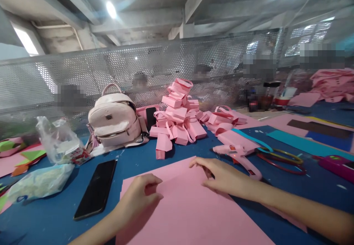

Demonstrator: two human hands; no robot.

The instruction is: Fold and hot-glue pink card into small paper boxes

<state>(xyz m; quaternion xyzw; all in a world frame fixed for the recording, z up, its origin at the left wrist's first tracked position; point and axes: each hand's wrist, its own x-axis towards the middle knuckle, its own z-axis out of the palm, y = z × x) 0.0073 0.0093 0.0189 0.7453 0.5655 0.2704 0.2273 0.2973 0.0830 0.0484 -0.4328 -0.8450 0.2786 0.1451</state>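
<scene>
A large sheet of pink paper (190, 208) lies in front of me on the blue tabletop. It may be a small stack, as a second edge shows at its left corner. Over its left part hovers or rests my left hand (141, 191), thumb and fingers apart with nothing between them. My right hand (214, 175) is at the far right corner, fingertips on or just above the edge and thumb spread away. Beyond the sheet is a pile of folded pink paper boxes (177, 116). A pink glue gun (239, 154) lies close behind my right hand.
A black phone (96, 187) and plastic bags (41, 182) lie to the left. A pale backpack (114, 119) stands at the back against a perforated metal screen (155, 60). To the right are rings of tape (282, 160) and a blue strip (309, 143).
</scene>
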